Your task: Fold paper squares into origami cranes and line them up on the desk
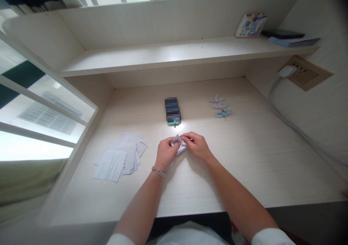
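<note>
Paper sheets left of hands, phone behind them, folded cranes right of phone

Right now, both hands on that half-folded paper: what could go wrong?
1. The folded paper is small and pinched between left hand and right hand; a hard crease may tear it.
2. The right forearm could sweep the finished paper cranes.
3. The left elbow might scatter the loose paper stack.
</note>
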Demonstrator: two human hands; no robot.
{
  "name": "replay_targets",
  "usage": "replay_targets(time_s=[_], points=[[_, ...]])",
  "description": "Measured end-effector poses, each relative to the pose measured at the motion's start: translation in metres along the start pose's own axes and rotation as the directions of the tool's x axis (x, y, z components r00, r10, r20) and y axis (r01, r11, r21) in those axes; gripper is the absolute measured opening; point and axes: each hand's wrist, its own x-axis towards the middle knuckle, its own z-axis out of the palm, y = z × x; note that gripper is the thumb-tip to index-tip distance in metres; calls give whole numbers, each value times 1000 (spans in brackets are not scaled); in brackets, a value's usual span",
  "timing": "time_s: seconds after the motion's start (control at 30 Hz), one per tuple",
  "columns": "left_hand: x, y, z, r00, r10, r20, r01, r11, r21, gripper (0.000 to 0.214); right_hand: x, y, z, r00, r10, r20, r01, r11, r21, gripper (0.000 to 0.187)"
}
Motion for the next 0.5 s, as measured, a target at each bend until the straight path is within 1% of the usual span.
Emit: replay_targets(time_s=[0.13, 0.23, 0.37, 0.5], points=[[1, -2, 1, 997, 3, -72, -4, 1000, -11, 24, -1, 3, 2, 995, 88, 50, -89, 996, 17, 16], [1, -3, 3, 995, -9, -103, 6, 1000, -26, 25, -1, 4, 2, 990, 136, 48, -138, 989, 46, 15], [1, -4, 4, 994, 15, -104, -24, 996, -81, 27, -1, 2, 2, 988, 152, 31, -155, 983, 103, 16], [1, -5, 7, 996, 50, -79, -64, 979, -194, 33, 0, 0, 2, 985, 156, 69, -168, 964, 207, 25]])
